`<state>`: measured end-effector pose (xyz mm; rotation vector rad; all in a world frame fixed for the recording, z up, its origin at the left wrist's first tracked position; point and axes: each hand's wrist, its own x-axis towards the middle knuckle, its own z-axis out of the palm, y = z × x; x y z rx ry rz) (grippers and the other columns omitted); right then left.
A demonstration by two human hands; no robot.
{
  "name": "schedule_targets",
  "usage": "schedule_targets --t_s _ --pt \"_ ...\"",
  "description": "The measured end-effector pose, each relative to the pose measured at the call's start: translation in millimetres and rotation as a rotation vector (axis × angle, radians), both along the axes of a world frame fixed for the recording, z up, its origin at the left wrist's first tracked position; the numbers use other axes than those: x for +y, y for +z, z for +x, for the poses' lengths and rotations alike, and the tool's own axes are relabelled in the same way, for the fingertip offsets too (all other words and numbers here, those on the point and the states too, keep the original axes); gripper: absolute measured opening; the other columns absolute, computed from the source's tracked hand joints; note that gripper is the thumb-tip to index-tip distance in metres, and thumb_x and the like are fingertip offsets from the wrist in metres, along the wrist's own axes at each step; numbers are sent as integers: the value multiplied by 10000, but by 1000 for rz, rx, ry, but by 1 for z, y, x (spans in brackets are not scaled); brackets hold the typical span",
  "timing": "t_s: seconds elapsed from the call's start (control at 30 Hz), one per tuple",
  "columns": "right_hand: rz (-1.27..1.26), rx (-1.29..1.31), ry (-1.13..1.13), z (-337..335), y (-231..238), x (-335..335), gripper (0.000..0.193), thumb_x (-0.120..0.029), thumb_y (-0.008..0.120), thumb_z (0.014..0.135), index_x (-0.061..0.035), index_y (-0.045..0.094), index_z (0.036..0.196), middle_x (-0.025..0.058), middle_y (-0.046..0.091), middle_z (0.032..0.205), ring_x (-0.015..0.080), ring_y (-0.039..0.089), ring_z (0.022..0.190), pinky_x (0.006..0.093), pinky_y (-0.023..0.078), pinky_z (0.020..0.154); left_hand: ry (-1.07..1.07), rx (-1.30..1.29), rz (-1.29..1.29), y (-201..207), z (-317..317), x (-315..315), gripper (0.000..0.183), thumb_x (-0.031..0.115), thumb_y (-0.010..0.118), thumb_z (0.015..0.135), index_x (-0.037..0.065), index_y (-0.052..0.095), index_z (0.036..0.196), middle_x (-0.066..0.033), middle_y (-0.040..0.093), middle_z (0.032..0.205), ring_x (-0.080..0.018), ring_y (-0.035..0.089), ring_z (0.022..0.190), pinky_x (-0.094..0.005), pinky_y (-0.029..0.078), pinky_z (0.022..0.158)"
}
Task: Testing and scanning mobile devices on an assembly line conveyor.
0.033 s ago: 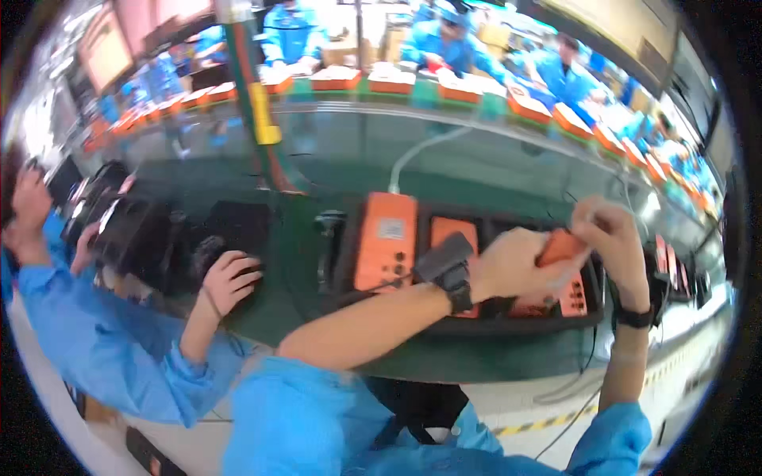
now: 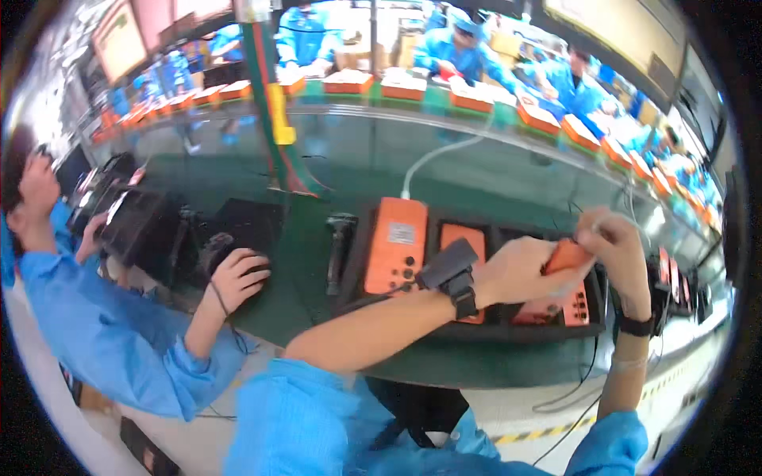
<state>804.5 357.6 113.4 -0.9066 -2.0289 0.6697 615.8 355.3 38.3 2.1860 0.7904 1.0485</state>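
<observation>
Together, both hands, left hand (image 2: 520, 274) and right hand (image 2: 615, 242), grip an orange device (image 2: 567, 255) above the black tray's (image 2: 484, 329) right end, near the tabletop (image 2: 317, 278) edge.

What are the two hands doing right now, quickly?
Left hand: closed around the orange device.
Right hand: fingers pinched on the top end of the same orange device; what they grip cannot be told.

A factory assembly line for electronics. A long green table (image 2: 333, 170) curves from nine o'clock to three o'clock, carrying black trays (image 2: 508, 329) of orange handheld devices (image 2: 395, 246). Toward twelve o'clock, rows of workers in blue coats (image 2: 464, 47) sit behind orange bins (image 2: 403, 86). At nine o'clock, a co-worker in blue (image 2: 87, 317) works at the same table.
</observation>
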Motion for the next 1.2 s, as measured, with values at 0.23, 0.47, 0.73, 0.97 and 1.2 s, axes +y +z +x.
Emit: schedule_targets --t_s 0.23,0.47,0.73,0.97,1.2 --pt "-254 10 -8 11 -37 46 282 -99 668 823 25 615 1071 13 631 858 79 562 733 233 455 670 261 -66 262 -10 -37 -40 593 257 631 876 -49 360 1306 -241 479 1133 -365 548 1055 -418 462 886" --pt "-301 -149 -114 0 -62 122 334 -195 667 839 93 642 1007 51 652 861 107 579 805 275 466 725 476 42 230 -33 -89 -73 283 189 647 867 19 555 1073 -159 530 1033 -333 547 973 -386 452 862" --pt "-95 -257 182 -104 -66 118 507 -413 626 882 61 656 1057 92 678 912 139 589 817 327 484 742 678 -45 220 -53 -124 -85 200 111 648 825 13 602 993 -155 566 1041 -331 565 1009 -378 451 888" --pt "-133 -286 140 -191 -115 137 582 -477 610 873 88 633 737 161 577 618 184 548 614 380 453 607 770 98 320 -47 -122 -89 244 121 646 834 20 573 1044 -157 519 1085 -340 498 1086 -397 399 961" --pt "-315 150 189 -173 -96 114 448 -367 563 939 65 658 872 74 639 773 133 574 730 333 470 700 865 31 299 -57 -137 -82 281 174 661 831 19 574 1049 -165 513 1097 -349 487 1048 -421 400 929"
